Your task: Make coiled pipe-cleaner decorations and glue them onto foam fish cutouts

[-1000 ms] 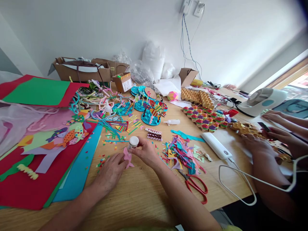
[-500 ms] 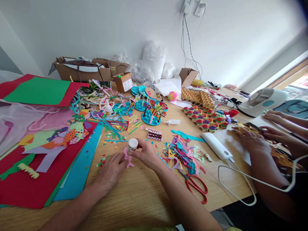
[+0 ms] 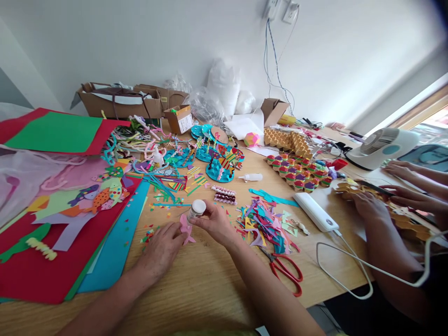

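In the head view, our right hand (image 3: 215, 226) is closed around a small bottle (image 3: 195, 211), thumb and fingers gripping its side; it has a flat, round white cap and a clear or whitish body, tilted slightly. It sits at the upper right of a pink paper cutout (image 3: 186, 229) with a forked lower end, near the front middle of the table, and it seems to touch the paper, though our fingers partly hide the contact. Our left hand (image 3: 159, 254) lies palm down, fingertips at the cutout's left edge; we cannot tell whether they pinch it. The table (image 3: 210, 289) is pale wood with visible grain, strewn with bright scraps (image 3: 264, 224) to our right, red-handled scissors (image 3: 286, 272) in front of them, and coloured sheets (image 3: 38, 275) to our left. Beyond are painted egg trays (image 3: 297, 172), a white fan (image 3: 383, 145), plastic bags (image 3: 222, 88) and a white wall (image 3: 140, 37) with sockets (image 3: 290, 12). Another person's hands (image 3: 371, 205) work at our right. The small carton (image 3: 175, 122) bears a white printed label (image 3: 185, 123), too small for us to read.
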Tool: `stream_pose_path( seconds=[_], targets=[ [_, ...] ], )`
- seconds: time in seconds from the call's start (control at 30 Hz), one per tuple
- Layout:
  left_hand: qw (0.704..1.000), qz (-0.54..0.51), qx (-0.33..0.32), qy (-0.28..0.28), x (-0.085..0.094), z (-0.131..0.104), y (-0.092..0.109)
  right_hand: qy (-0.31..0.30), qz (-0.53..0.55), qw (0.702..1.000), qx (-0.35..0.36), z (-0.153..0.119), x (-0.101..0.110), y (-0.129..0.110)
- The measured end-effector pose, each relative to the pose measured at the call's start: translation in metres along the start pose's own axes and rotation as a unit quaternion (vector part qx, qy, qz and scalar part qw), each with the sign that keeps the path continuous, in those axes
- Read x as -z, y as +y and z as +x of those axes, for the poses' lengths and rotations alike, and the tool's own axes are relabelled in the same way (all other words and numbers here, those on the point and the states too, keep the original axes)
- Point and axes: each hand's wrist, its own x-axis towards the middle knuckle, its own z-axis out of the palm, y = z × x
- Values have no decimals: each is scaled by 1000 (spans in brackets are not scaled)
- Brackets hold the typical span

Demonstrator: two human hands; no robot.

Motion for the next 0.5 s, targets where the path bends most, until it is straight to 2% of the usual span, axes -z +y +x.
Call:
stream_pose_path(
  seconds=[0.2,0.33,0.5],
  targets=[
    [998,52,-29,-8,0,-1,-1,13,181,982,-57,4,-2,16],
    [999,25,-29,11,-1,-1,-1,59,205,974,-72,3,1,12],
    [999,12,-29,26,-3,-2,-2,38,196,975,-95,1,4,11]
  ],
)
